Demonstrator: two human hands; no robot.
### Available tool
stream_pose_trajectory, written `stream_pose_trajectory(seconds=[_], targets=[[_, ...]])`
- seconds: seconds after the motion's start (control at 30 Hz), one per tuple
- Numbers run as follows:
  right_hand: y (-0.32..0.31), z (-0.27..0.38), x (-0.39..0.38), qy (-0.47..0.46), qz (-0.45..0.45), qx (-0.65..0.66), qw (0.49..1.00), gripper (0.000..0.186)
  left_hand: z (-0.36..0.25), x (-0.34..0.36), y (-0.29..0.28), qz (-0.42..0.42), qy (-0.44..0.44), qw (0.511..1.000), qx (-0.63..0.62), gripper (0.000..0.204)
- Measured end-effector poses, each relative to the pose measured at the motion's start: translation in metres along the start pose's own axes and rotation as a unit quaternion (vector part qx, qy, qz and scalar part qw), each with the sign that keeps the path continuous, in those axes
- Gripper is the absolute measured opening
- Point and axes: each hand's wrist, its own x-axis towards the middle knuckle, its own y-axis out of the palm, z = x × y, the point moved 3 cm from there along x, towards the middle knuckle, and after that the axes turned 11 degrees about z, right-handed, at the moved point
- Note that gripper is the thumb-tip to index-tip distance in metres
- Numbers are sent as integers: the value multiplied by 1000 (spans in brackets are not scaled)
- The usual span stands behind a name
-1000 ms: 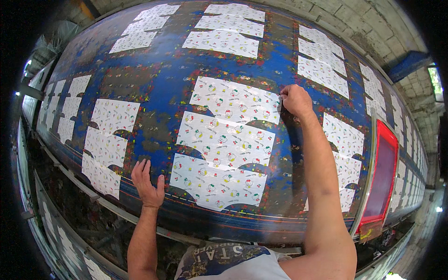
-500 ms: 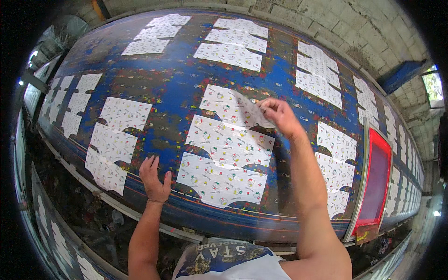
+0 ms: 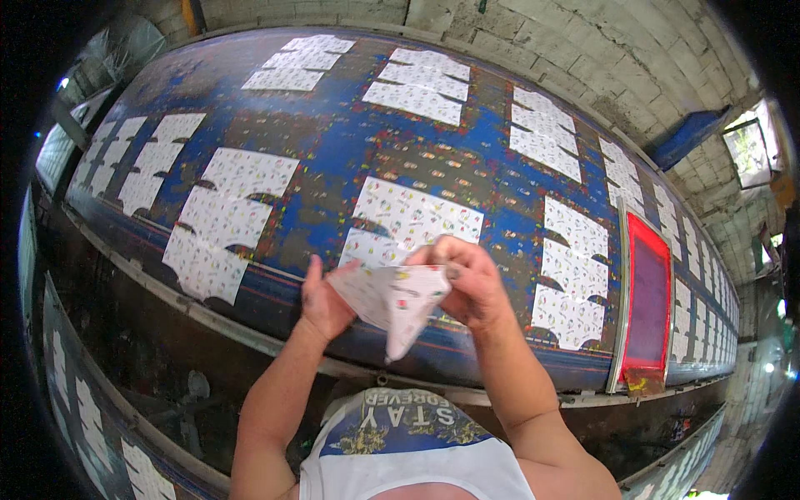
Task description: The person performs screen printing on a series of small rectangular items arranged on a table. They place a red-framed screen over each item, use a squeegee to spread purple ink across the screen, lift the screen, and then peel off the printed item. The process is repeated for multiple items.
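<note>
My right hand (image 3: 462, 283) pinches a white fabric piece (image 3: 392, 304) with a small cartoon print, lifted and folded over in front of me. My left hand (image 3: 325, 300) is at that piece’s left side, thumb raised and apart, other fingers partly hidden by the fabric. Behind both hands, similar printed pieces (image 3: 417, 212) lie flat on the long blue, paint-speckled table (image 3: 325, 175). Other groups of pieces (image 3: 229, 192) lie to the left and right.
A red-edged screen frame (image 3: 646, 292) stands on the table at the right. A metal rail (image 3: 208, 317) runs along the near edge. A second board with pieces (image 3: 92, 408) is lower left. A block wall (image 3: 583, 42) and blue bracket (image 3: 692, 137) are beyond the table.
My right hand has peeled the piece off the table and drawn it down toward me. My left hand has risen from the table edge to meet it.
</note>
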Motion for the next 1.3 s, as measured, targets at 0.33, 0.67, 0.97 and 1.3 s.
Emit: stream_pose_trajectory(seconds=[0.33, 0.67, 0.97, 1.3], targets=[[17, 12, -169, -87, -190, -18, 978, 27, 81, -75, 31, 323, -309, 892, 67, 110], [89, 55, -196, -45, -248, -232, 939, 20, 112, -50, 93, 376, -123, 761, 514, 93], [128, 66, -205, -82, -221, -266, 935, 22, 145, -51, 100, 225, 110, 719, 648, 109], [136, 72, -210, -157, -203, -267, 929, 25, 161, -61, 94, 271, -332, 903, 0, 91]])
